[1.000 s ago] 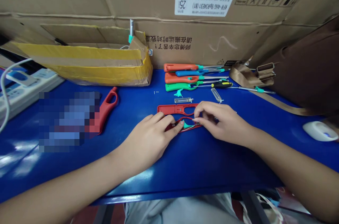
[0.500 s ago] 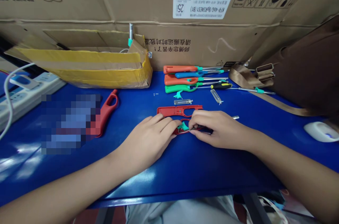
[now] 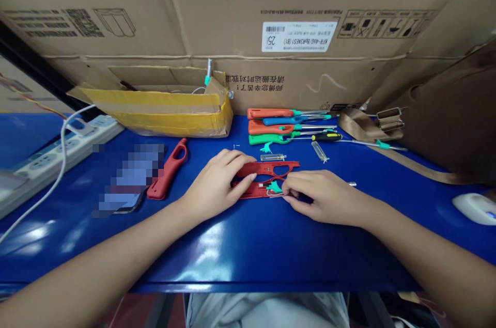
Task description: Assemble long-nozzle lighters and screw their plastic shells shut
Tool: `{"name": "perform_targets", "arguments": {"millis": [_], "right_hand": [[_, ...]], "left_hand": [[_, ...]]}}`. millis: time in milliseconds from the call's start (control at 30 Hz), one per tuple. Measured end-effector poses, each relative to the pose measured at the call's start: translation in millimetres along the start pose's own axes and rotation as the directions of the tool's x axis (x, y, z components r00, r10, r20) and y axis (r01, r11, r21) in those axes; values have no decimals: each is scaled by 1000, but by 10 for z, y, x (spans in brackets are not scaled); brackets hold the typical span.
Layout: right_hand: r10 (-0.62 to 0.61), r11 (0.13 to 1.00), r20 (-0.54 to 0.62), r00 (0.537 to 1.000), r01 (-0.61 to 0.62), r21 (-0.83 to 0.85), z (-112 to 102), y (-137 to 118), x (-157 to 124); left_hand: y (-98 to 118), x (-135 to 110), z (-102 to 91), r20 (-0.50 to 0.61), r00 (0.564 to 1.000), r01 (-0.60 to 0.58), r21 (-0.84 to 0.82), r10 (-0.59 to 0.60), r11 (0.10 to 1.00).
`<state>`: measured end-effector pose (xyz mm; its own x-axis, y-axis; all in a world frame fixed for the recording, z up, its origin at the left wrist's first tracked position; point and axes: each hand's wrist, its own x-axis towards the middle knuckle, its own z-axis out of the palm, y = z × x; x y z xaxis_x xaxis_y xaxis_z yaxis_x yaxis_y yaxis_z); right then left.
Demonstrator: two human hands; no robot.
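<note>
Two red plastic lighter-shell halves lie side by side on the blue table: the far half point(image 3: 277, 168) and the near half point(image 3: 251, 191). My left hand point(image 3: 217, 183) lies over their left ends, fingers curled, pressing them down. My right hand point(image 3: 315, 194) pinches at the near half's right part, beside a small teal trigger piece point(image 3: 276, 186) and a thin metal part. Its fingers are closed on something I cannot make out.
Several finished long lighters point(image 3: 279, 124) in orange, blue and green lie behind, with a clear tube point(image 3: 320, 151) and a screwdriver point(image 3: 329, 137). A taped cardboard box point(image 3: 163, 106), a red handle point(image 3: 168, 170), a power strip point(image 3: 58, 150), a brown bag point(image 3: 453, 111) and a white mouse point(image 3: 475, 207) surround them.
The view has tilted up and back. My left hand slid onto the left ends of the red halves; my right hand stayed pinched at the teal piece.
</note>
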<state>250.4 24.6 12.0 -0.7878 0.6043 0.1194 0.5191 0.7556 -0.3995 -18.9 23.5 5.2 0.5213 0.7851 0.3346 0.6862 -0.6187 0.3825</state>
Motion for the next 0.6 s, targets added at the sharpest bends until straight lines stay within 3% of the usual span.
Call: {"name": "perform_targets", "arguments": {"millis": [167,367,600], "right_hand": [[7,1000,9,1000,-7,-13,20,3,8],[0,999,17,1000,0,-38,27,3,12],[-22,998,14,1000,23,-57,10,-12,10]], "left_hand": [[-77,87,69,2,1000,-10,21,10,1000],[5,198,74,42,998,-52,109,47,993],[95,523,122,85,991,-118,188,104,975]]}}
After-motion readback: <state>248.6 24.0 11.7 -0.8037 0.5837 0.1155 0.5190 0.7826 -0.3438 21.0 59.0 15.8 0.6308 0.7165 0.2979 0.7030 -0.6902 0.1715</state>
